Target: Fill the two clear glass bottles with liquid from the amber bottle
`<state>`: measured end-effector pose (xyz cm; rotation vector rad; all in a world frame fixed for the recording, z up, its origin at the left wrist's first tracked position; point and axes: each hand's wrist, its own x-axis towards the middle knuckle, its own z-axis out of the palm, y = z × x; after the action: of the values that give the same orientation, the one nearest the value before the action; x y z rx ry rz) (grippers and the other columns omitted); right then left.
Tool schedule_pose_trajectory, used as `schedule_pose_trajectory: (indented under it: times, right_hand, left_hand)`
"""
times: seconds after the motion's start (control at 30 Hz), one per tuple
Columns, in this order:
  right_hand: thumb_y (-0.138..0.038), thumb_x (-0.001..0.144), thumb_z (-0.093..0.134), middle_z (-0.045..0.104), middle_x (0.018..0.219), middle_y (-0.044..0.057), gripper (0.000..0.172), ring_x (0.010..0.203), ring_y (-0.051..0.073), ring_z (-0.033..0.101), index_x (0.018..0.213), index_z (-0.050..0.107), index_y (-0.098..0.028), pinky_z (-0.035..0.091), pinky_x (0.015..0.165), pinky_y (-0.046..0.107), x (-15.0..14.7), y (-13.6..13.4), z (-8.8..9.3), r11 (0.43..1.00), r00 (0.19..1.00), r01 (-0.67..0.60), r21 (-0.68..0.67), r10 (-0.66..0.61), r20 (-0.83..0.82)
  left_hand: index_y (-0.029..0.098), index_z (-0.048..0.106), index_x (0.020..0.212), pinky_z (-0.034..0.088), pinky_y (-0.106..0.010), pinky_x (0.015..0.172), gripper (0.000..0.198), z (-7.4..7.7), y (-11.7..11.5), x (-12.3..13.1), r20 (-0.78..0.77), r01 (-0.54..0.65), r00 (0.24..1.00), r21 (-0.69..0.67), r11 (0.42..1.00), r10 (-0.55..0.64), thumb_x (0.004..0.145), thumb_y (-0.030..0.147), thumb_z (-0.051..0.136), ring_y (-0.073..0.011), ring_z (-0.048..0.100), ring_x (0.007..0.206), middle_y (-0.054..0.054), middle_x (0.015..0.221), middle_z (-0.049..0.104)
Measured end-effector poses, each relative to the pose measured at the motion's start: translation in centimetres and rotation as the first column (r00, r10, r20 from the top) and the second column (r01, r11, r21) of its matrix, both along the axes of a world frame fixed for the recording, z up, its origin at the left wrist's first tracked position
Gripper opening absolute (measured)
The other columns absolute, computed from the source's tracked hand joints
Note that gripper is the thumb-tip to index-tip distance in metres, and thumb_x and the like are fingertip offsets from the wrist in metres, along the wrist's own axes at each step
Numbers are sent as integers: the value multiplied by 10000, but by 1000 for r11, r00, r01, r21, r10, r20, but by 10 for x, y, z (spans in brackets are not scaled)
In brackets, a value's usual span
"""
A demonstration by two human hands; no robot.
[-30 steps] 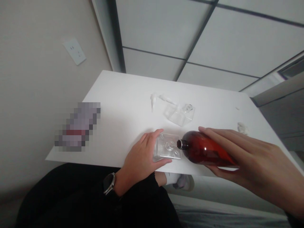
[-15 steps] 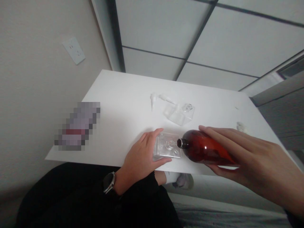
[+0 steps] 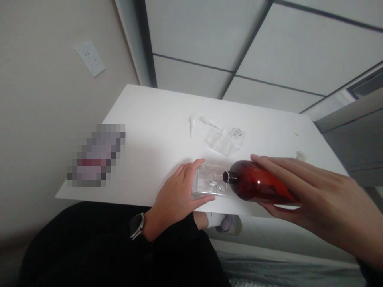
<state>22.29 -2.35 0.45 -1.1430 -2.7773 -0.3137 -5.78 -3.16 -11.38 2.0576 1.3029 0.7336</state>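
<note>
My left hand (image 3: 176, 197) wraps round a clear square bottle (image 3: 211, 182) standing near the front edge of the white table (image 3: 149, 131). My right hand (image 3: 317, 199) grips a dark amber bottle (image 3: 257, 184), tipped nearly flat. Its open black neck sits right over the clear bottle's mouth. A watch is on my left wrist.
A second clear square bottle (image 3: 225, 139) lies further back on the table, with a white pump head (image 3: 193, 121) and tube beside it. A small white object (image 3: 301, 155) rests near the right edge. A wall socket (image 3: 89, 57) is on the left wall.
The hands and both bottles hold nearly the same pose. The amber bottle's neck has shifted very slightly; the view itself has drifted a little.
</note>
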Motion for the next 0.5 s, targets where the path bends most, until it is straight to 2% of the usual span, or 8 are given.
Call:
schedule_pose_trajectory:
  times: [0.13, 0.33, 0.5]
  right_hand:
    - [-307, 1019, 556, 763, 1306, 146, 639, 1019, 319, 791, 1634, 413, -210, 658, 700, 403, 0, -1, 0, 1000, 1000, 2, -8, -2, -5]
    - [-362, 1062, 504, 769, 1262, 177, 533, 1008, 328, 795, 1554, 487, -158, 673, 691, 417, -3, -1, 1, 1000, 1000, -6, 5, 6, 9]
    - [-343, 1063, 500, 765, 1260, 181, 530, 985, 324, 799, 1561, 476, -163, 688, 692, 432, -3, 0, 3, 1000, 1000, -14, -5, 14, 8]
  left_hand:
    - [251, 370, 1550, 512, -559, 1171, 879, -1, 0, 0, 10, -3, 1000, 3, 1000, 3, 851, 364, 891, -357, 600, 1404, -145, 1506, 621]
    - [235, 382, 1547, 512, -564, 1173, 872, 1, 0, 0, 12, 2, 1000, -1, 1000, -2, 852, 369, 891, -359, 598, 1404, -154, 1503, 623]
    - [218, 392, 1536, 524, -547, 1162, 872, 3, 0, 0, 1, -2, 1000, 6, 1000, 2, 845, 369, 902, -354, 610, 1386, -157, 1494, 630]
